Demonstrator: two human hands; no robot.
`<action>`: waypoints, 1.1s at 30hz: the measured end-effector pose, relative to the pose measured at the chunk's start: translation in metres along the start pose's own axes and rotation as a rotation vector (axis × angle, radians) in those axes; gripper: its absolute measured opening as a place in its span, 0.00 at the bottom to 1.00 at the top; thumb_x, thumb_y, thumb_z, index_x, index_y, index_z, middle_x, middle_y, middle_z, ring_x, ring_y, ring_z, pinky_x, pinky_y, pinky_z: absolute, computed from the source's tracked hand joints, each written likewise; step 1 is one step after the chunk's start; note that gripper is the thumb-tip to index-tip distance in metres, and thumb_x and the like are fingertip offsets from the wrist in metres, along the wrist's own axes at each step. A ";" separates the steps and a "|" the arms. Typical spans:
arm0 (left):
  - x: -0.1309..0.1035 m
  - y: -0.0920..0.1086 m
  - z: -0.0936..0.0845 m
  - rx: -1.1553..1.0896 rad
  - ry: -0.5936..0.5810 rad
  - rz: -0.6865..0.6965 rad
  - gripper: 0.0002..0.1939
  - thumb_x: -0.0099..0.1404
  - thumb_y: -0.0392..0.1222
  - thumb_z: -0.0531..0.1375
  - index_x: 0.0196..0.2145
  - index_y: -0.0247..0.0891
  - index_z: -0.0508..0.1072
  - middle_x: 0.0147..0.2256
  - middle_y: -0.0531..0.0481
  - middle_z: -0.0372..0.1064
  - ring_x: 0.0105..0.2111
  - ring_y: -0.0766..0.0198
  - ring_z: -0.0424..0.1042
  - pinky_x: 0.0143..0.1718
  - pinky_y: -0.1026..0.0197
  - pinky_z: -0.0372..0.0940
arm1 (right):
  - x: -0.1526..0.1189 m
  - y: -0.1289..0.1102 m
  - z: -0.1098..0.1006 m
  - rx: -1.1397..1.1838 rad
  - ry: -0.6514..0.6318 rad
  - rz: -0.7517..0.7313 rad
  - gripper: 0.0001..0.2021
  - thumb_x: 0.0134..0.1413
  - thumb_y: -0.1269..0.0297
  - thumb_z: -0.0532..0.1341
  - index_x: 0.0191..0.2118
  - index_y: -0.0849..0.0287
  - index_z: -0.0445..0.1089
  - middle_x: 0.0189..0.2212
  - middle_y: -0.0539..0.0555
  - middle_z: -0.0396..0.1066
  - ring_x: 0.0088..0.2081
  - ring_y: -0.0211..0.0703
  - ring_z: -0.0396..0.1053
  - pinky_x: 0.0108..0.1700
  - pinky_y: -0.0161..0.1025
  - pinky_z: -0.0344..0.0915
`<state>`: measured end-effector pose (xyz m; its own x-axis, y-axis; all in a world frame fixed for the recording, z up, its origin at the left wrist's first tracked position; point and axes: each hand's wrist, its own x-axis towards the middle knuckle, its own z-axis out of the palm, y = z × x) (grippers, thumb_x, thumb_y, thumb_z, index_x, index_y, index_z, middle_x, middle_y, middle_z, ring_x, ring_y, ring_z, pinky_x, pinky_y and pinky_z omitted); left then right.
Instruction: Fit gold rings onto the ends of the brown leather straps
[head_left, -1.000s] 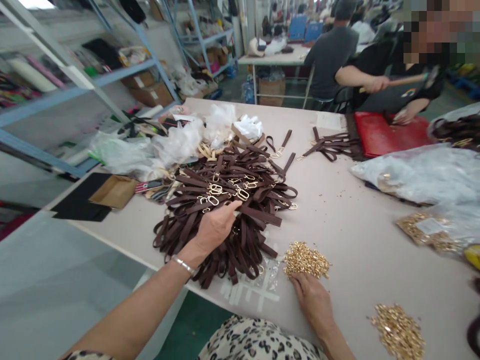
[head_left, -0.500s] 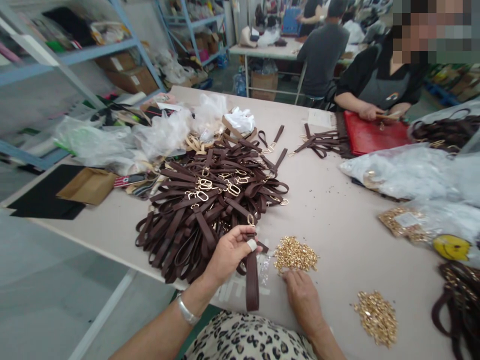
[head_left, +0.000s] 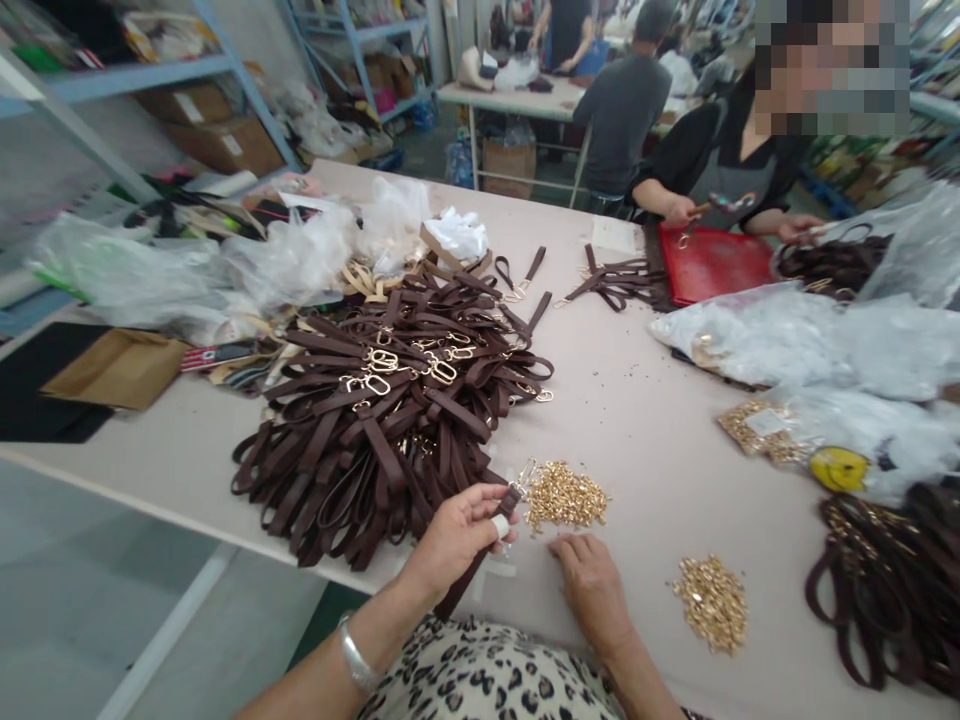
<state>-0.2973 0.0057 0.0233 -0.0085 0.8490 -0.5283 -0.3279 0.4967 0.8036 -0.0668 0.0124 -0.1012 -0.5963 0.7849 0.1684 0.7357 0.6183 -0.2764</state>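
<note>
My left hand [head_left: 469, 530], with a white wrap on one finger, pinches a dark brown strap [head_left: 459, 590] near its metal clasp end. The strap's loop hangs below toward my lap. My right hand [head_left: 589, 580] rests on the table just below a pile of small gold metal pieces [head_left: 568, 497]; its fingertips are bent down, and anything under them is hidden. To the left lies a large heap of brown straps with gold clasps [head_left: 390, 400]. A second, smaller pile of gold pieces [head_left: 712, 603] lies right of my right hand.
Plastic bags [head_left: 832, 330] and more brown straps [head_left: 885, 580] line the right side. Across the table, a person holds a tool [head_left: 701, 210] over a red flat item [head_left: 716, 262]. Clear bags [head_left: 292, 250] and brown paper [head_left: 116, 368] lie at left.
The view has shifted right. The strap in my left hand has swung from hanging straight down to slanting toward lower left, and its clasp end is nearer the gold pile.
</note>
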 end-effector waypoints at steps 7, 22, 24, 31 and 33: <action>-0.004 -0.014 0.008 -0.022 0.024 -0.034 0.19 0.52 0.36 0.65 0.43 0.33 0.71 0.35 0.46 0.74 0.29 0.66 0.73 0.27 0.67 0.62 | -0.018 0.011 -0.006 -0.014 0.027 -0.074 0.11 0.60 0.69 0.58 0.48 0.57 0.69 0.40 0.56 0.72 0.44 0.48 0.65 0.47 0.46 0.62; -0.009 -0.024 0.027 0.066 -0.096 0.067 0.18 0.52 0.29 0.58 0.42 0.35 0.75 0.35 0.48 0.76 0.36 0.62 0.73 0.33 0.65 0.62 | 0.007 -0.029 -0.067 1.084 0.162 0.672 0.10 0.53 0.58 0.64 0.37 0.58 0.73 0.29 0.53 0.75 0.31 0.42 0.72 0.36 0.41 0.70; -0.008 -0.024 0.030 0.088 -0.128 0.106 0.19 0.52 0.28 0.57 0.41 0.36 0.76 0.34 0.49 0.76 0.38 0.61 0.73 0.39 0.63 0.64 | 0.016 -0.042 -0.079 1.332 0.125 0.759 0.12 0.49 0.57 0.67 0.37 0.59 0.73 0.26 0.52 0.75 0.28 0.41 0.72 0.34 0.40 0.70; -0.013 -0.024 0.038 0.055 -0.165 0.122 0.24 0.48 0.25 0.55 0.42 0.38 0.77 0.41 0.49 0.78 0.45 0.57 0.74 0.53 0.54 0.64 | 0.029 -0.058 -0.083 1.577 0.036 0.884 0.14 0.39 0.59 0.73 0.33 0.60 0.76 0.23 0.51 0.75 0.25 0.39 0.71 0.32 0.39 0.69; -0.014 -0.023 0.037 0.084 -0.162 0.121 0.24 0.48 0.25 0.54 0.41 0.38 0.78 0.40 0.49 0.78 0.45 0.56 0.74 0.54 0.53 0.64 | 0.029 -0.059 -0.083 1.520 0.020 0.874 0.14 0.39 0.58 0.72 0.32 0.61 0.77 0.20 0.51 0.73 0.24 0.39 0.69 0.31 0.39 0.68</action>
<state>-0.2548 -0.0110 0.0218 0.1113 0.9180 -0.3806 -0.2543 0.3965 0.8821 -0.1012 0.0023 -0.0014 -0.2125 0.8442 -0.4922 -0.1241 -0.5229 -0.8433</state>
